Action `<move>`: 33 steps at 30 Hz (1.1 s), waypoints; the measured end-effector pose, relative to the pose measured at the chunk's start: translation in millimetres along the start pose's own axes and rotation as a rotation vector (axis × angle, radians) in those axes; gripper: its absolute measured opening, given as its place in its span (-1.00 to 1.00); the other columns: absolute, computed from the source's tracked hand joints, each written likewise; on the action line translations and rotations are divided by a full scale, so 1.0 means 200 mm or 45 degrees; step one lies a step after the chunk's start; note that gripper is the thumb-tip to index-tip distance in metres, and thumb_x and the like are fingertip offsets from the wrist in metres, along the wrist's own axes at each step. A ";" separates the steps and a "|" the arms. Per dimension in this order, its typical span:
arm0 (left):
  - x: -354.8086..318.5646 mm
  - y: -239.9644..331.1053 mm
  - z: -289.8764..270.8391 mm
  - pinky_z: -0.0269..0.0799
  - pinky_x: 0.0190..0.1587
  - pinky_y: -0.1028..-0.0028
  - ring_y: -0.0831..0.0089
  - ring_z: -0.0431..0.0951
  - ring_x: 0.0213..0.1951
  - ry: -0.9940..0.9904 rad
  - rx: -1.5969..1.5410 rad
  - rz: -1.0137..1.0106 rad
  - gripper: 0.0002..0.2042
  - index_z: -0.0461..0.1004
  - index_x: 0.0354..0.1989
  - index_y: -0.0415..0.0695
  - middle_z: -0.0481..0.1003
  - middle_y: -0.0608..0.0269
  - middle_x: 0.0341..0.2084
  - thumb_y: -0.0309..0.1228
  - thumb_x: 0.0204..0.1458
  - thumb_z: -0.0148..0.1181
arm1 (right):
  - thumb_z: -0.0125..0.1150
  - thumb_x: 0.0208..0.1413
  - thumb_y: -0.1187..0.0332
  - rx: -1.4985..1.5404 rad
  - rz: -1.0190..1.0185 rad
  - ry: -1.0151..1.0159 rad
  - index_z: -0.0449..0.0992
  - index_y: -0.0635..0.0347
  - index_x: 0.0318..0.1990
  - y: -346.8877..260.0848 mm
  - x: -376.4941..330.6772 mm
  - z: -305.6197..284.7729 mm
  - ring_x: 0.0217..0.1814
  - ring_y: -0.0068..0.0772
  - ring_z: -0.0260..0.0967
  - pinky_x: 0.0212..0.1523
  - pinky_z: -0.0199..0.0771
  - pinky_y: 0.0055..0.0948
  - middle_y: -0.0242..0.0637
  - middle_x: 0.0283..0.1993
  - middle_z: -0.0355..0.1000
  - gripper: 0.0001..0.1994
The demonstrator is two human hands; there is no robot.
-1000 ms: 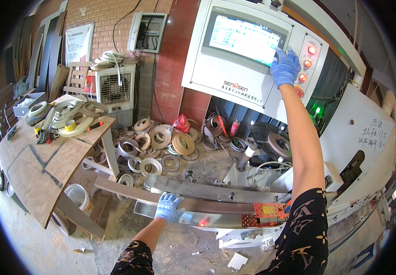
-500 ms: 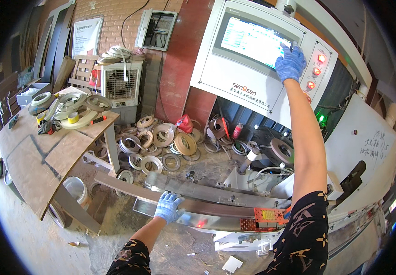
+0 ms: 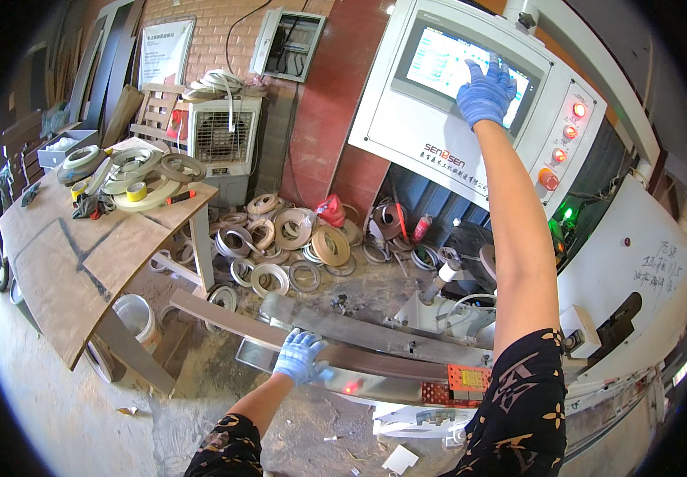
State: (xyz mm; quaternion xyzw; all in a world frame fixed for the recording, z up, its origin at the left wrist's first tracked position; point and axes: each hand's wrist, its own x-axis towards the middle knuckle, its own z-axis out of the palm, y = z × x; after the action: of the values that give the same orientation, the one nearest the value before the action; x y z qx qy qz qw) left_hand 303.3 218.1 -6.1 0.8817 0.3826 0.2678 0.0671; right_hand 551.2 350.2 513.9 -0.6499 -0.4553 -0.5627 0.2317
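My right hand [image 3: 487,94], in a blue striped glove, reaches up to the touchscreen [image 3: 439,65] of a white control panel [image 3: 407,131]. Its fingers are spread over the lit display; whether a fingertip touches the glass I cannot tell. Lower down, my left hand [image 3: 300,357], gloved alike, lies with outstretched fingers on a long brown board strip [image 3: 228,322]. That strip rests along the machine's metal infeed rail [image 3: 375,385] and sticks out past its left end. An orange guard plate [image 3: 468,378] sits over the rail near my right sleeve.
At the left stands a wooden table [image 3: 65,278] with edge-banding rolls on it. Many more rolls [image 3: 331,245] lie piled on the floor by the wall, near an air cooler [image 3: 220,135]. A white bucket [image 3: 135,318] stands under the table. Lit red buttons [image 3: 579,110] line the panel's right side.
My right hand has shifted left across the touchscreen. My left hand stays on the board strip. The whole view has turned slightly, so the scene sits a little further right.
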 end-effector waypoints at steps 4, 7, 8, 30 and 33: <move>0.00 0.01 -0.01 -0.03 0.23 0.16 0.21 0.27 0.09 -0.001 -0.011 0.011 -0.53 0.43 -0.06 0.02 0.37 0.13 -0.06 -0.05 -0.17 0.14 | 0.08 -0.08 0.13 0.017 0.066 -0.081 0.26 -0.33 0.16 0.00 0.05 -0.03 0.45 -0.07 -0.37 0.33 -0.46 -0.01 -0.19 0.40 -0.22 -0.46; 0.01 0.01 0.02 -0.01 0.22 0.17 0.20 0.28 0.07 -0.010 -0.021 0.028 -0.53 0.44 -0.07 0.02 0.38 0.13 -0.08 -0.04 -0.19 0.15 | 0.10 -0.10 0.13 0.003 0.048 -0.023 0.28 -0.34 0.15 0.03 0.01 -0.06 0.43 -0.06 -0.33 0.32 -0.40 0.00 -0.18 0.39 -0.19 -0.46; 0.02 0.02 0.03 0.00 0.21 0.17 0.20 0.28 0.06 -0.023 -0.028 0.040 -0.52 0.44 -0.07 0.02 0.38 0.12 -0.08 -0.04 -0.19 0.15 | 0.12 -0.14 0.12 0.073 -0.029 0.123 0.31 -0.27 0.12 0.06 -0.08 -0.06 0.39 -0.04 -0.21 0.29 -0.26 -0.02 -0.13 0.36 -0.11 -0.46; 0.02 0.02 0.12 0.09 0.15 0.20 0.13 0.37 -0.09 0.150 0.122 0.210 -0.56 0.46 -0.16 -0.12 0.45 0.07 -0.28 -0.13 -0.20 0.21 | 0.19 -0.07 0.25 0.194 1.312 -1.013 0.35 0.02 0.01 0.07 -3.75 -2.32 0.16 0.01 0.15 0.14 0.12 -0.12 -0.09 0.15 0.21 -0.58; 0.02 0.06 0.08 0.07 0.17 0.21 0.16 0.36 -0.05 0.051 0.125 0.191 -0.53 0.43 -0.09 -0.11 0.44 0.08 -0.21 -0.11 -0.18 0.19 | 0.17 -0.03 0.18 0.069 1.617 -1.298 0.34 0.03 0.03 0.01 -4.05 -2.47 0.18 0.00 0.14 0.15 0.13 -0.16 -0.07 0.15 0.22 -0.57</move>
State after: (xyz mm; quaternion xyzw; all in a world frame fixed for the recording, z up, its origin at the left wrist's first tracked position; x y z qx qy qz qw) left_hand 321.9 214.6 -13.9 0.9046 0.3292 0.2706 -0.0043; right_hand 334.3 -320.0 -122.1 -0.9546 -0.0627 0.0522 0.2865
